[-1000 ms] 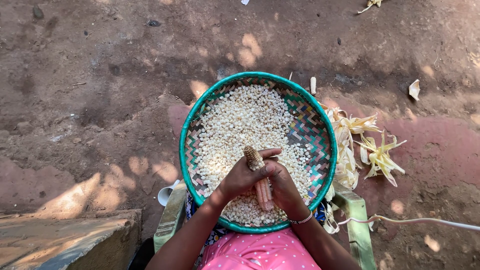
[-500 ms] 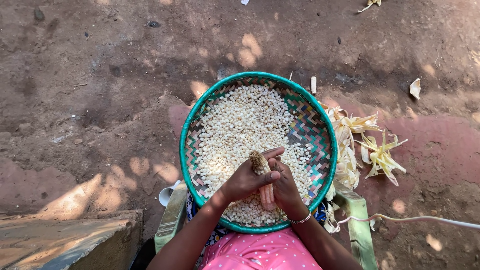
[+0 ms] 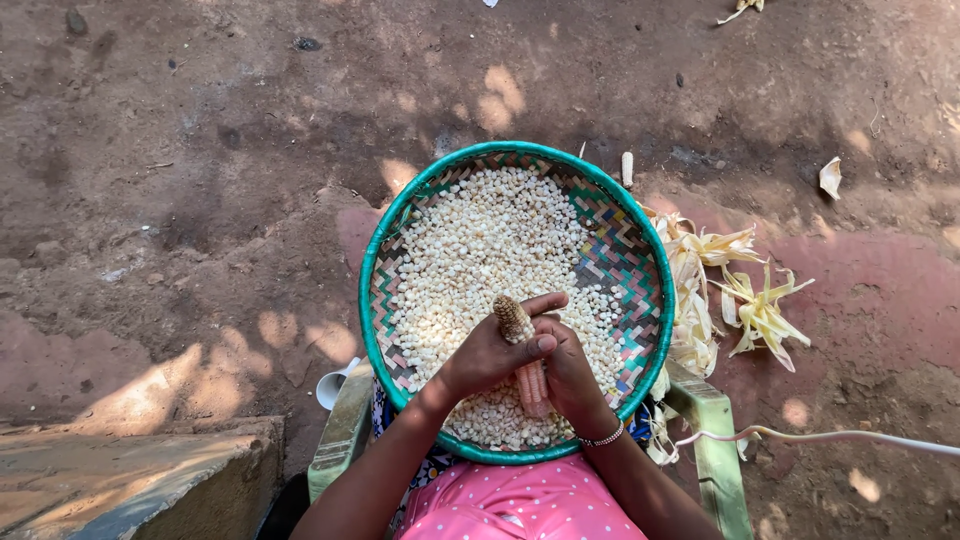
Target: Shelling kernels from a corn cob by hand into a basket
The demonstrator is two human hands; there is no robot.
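Brownish and stripped bare at its far tip, the maize cob (image 3: 524,350) stands nearly upright over the near half of the woven basket (image 3: 640,250), its pinkish lower part showing between the 2 hands. The left hand (image 3: 490,355) wraps it from the left, fingers curled narrow around the shaft and thumb laid across the front; the right hand (image 3: 568,372) closes on it from the right, a beaded bracelet (image 3: 604,437) at the wrist. Pale loose kernels (image 3: 480,250) fill most of the basket, leaving patterned weave bare along its right side inside the teal rim. The basket rests on the lap, above a pink dotted garment (image 3: 520,505). Around it lies reddish packed earth (image 3: 200,150), open to the left and far. Just right of the rim, dry yellow husks (image 3: 740,290) crowd the ground. A white cup (image 3: 331,388) sits at the near left, beside a concrete slab (image 3: 130,480)
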